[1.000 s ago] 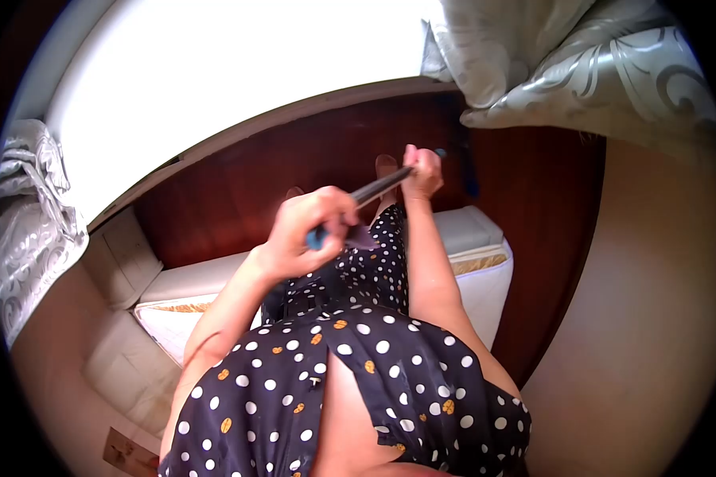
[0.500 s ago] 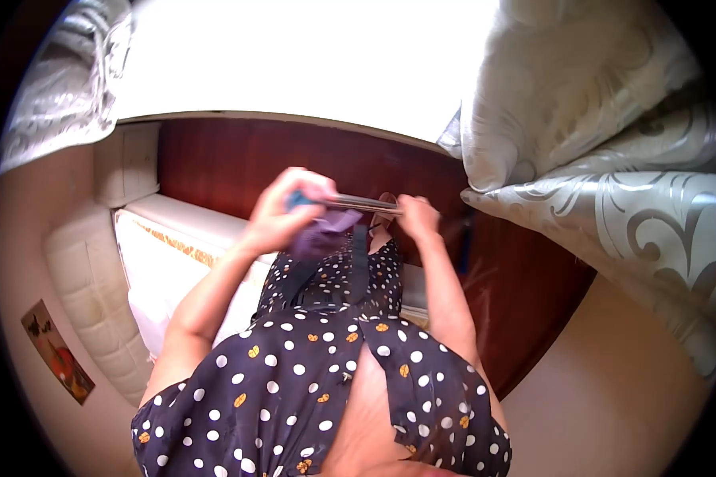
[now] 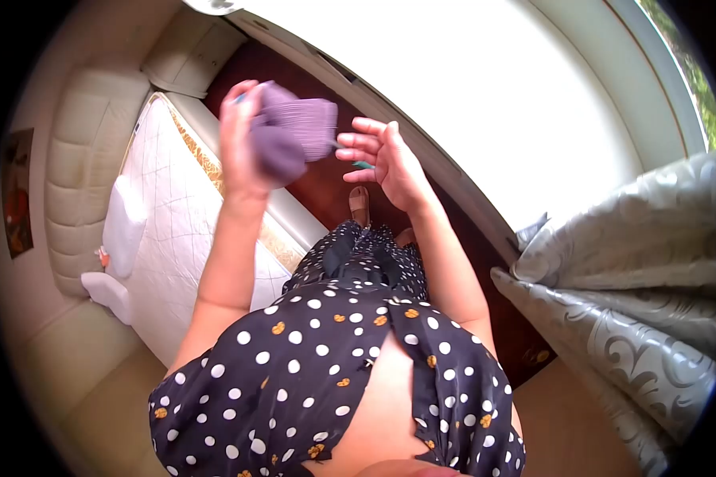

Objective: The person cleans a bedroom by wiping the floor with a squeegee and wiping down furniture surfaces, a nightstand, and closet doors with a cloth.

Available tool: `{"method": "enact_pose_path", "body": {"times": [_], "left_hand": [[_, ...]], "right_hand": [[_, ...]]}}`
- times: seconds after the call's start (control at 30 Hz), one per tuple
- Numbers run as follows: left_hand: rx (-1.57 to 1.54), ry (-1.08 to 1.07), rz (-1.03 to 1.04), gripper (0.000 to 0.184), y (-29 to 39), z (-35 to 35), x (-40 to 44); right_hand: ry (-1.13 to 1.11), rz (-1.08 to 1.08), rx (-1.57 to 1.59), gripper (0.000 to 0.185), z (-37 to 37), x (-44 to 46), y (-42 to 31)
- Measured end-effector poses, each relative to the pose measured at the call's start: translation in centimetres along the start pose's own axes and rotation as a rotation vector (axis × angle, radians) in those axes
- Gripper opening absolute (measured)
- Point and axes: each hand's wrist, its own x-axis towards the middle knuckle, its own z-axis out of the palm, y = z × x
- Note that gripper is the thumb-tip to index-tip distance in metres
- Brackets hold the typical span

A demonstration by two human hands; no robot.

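Note:
My left hand (image 3: 243,139) is raised ahead of me, its fingers closed around a purple ribbed cloth bundle (image 3: 306,127). Motion blurs the bundle's rounded lower part, and a bit of blue shows at my fingertips. To its right, my right hand (image 3: 386,163) is open, fingers spread towards the bundle. A small teal piece (image 3: 363,164) shows by its lower fingers; I cannot tell what it belongs to. Beside the fingertips a thin grey tip is barely visible.
At left lies a bed with a white quilted mattress (image 3: 175,191) and a padded headboard (image 3: 83,175). A bright white sill (image 3: 469,103) runs along the window. Silver patterned curtains (image 3: 628,302) hang at right. Below is dark red flooring (image 3: 318,187), with a sandalled foot (image 3: 359,205) on it.
The shiny metal rods between my hands are out of sight. My right hand has opened, and the purple bundle is raised and shows more fully. My view has turned, revealing more bed.

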Motion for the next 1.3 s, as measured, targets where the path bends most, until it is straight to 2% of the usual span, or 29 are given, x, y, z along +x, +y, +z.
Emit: {"method": "enact_pose_path", "body": {"times": [0.03,0.1,0.13,0.17,0.23,0.27,0.3,0.33,0.37,0.4,0.43,0.47,0.5,0.53,0.57,0.63,0.7,0.77,0.83,0.87,0.9,0.97,1.0,1.03,1.07,1.1,1.13,1.23,1.3], "left_hand": [[0.105,-0.023,0.068,0.018,-1.2,1.2,0.1],[0.021,-0.193,0.07,0.022,-2.3,2.4,-0.7],[-0.086,-0.232,-0.033,0.026,-2.5,2.6,-0.4],[-0.112,-0.242,-0.074,0.023,-2.7,2.3,0.4],[-0.118,-0.194,-0.095,0.023,-2.6,0.7,2.4],[-0.179,-0.242,-0.049,0.02,-1.7,-0.2,2.7],[-0.211,-0.269,-0.023,0.017,-0.8,-2.2,3.8],[-0.196,-0.221,0.021,0.016,0.9,-3.0,4.0],[-0.148,-0.263,0.055,0.017,2.6,-4.0,4.1],[-0.059,-0.278,0.094,0.019,4.0,-4.9,3.8],[0.013,-0.292,0.126,0.021,5.2,-4.6,3.4],[0.062,-0.293,0.136,0.022,5.9,-4.4,3.4],[0.072,-0.285,0.118,0.022,6.1,-4.5,3.5],[0.098,-0.283,0.106,0.022,6.0,-4.6,3.6],[0.11,-0.271,0.107,0.022,5.5,-4.9,3.6],[0.199,-0.219,0.083,0.022,4.4,-5.4,3.3],[0.248,-0.23,0.127,0.024,4.4,-5.8,2.6],[0.487,-0.27,0.104,0.025,5.3,-5.2,2.0],[0.863,-0.154,0.126,0.024,6.6,-4.2,1.9],[0.903,-0.097,0.163,0.024,7.0,-5.7,2.0],[0.942,-0.039,0.2,0.024,7.5,-8.3,2.3],[0.959,0.277,0.486,0.023,7.0,-12.8,2.2],[0.864,0.358,0.67,0.023,7.0,-15.4,2.5],[0.766,0.43,0.849,0.023,7.6,-17.2,3.2],[0.767,0.535,0.866,0.024,9.3,-18.1,4.0],[0.766,0.64,0.882,0.025,11.2,-18.8,4.6],[0.753,0.654,0.873,0.024,11.7,-19.4,4.4],[0.755,0.63,0.862,0.021,14.1,-21.1,4.0],[0.805,0.541,0.891,0.02,16.8,-21.5,4.4]], "right_hand": [[-0.017,0.001,0.007,0.05,1.3,0.3,-1.1],[-0.072,-0.149,-0.189,0.041,3.8,0.9,-1.2],[0.016,-0.28,-0.16,0.037,4.5,1.7,-1.0],[0.13,-0.308,-0.323,0.037,4.6,1.7,-2.1],[0.359,-0.22,-0.458,0.041,3.8,0.9,-4.1],[0.401,-0.256,-0.378,0.047,2.0,0.3,-5.0],[0.433,-0.399,-0.347,0.044,-1.9,0.3,-5.2],[0.332,-0.425,-0.333,0.05,-4.2,-1.3,-7.1],[0.273,-0.429,-0.319,0.051,-6.8,-3.0,-8.7],[0.303,-0.359,-0.216,0.052,-9.3,-4.4,-9.4],[0.45,-0.317,-0.198,0.046,-13.1,-5.8,-9.3],[0.654,-0.231,-0.331,0.052,-17.3,-7.3,-9.1],[0.967,-0.029,-0.556,0.061,-23.3,-9.0,-7.8],[1.126,0.185,-0.949,0.065,-26.9,-11.9,-7.2],[1.519,-0.04,-1.311,0.061,-32.8,-13.9,-3.7],[1.54,-0.092,-1.449,0.056,-29.6,-16.2,-4.0],[0.958,-0.297,-1.764,0.053,-28.0,-15.2,-4.6],[0.659,-0.129,-2.182,0.051,-24.4,-12.6,-6.9],[0.462,-0.123,-2.199,0.048,-27.7,-10.0,-7.1],[0.363,-0.078,-2.235,0.05,-29.3,-9.3,-6.3],[0.361,-0.077,-2.177,0.051,-29.9,-8.4,-4.8],[0.591,-0.201,-2.088,0.053,-25.5,-6.0,-1.2],[0.534,-0.23,-1.965,0.053,-21.4,-4.3,0.9],[0.322,-0.022,-1.907,0.053,-14.8,-2.8,1.3],[0.266,-0.163,-1.916,0.052,-12.3,-1.1,5.6],[0.314,-0.399,-1.87,0.051,-10.0,0.7,8.9],[0.337,-0.446,-1.848,0.05,-9.6,0.7,8.7],[0.563,-0.269,-1.888,0.05,-13.8,-2.9,3.7],[1.005,-0.231,-1.91,0.048,-20.0,-8.2,1.5]]}}
